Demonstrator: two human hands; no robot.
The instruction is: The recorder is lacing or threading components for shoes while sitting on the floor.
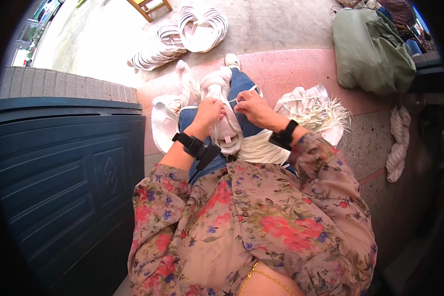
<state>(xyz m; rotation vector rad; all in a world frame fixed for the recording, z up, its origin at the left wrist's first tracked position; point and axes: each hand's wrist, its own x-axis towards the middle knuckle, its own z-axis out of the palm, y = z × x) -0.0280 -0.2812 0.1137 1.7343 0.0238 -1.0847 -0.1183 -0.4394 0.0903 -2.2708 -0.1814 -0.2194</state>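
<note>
A pale pink and white sneaker (227, 129) lies lengthwise over my lap, its opening toward me. Against its left side, near the eyelets, my left hand (209, 113) is closed with the fingertips pinched on the shoe. My right hand (255, 107) is closed just right of the sneaker and pinches a white shoelace (255, 89), which loops above the fingers. The lace's tip is too small to make out. A thick bundle of cream laces (261, 148) drapes over my right thigh.
White shoes (164, 123) lie beside my left leg. On the right, more shoes (301, 101) sit under a fringed lace bundle (338, 114). Strung shoes (202, 29) rest farther ahead. A green sack (372, 52) stands far right; a blue door (69, 177) flanks my left.
</note>
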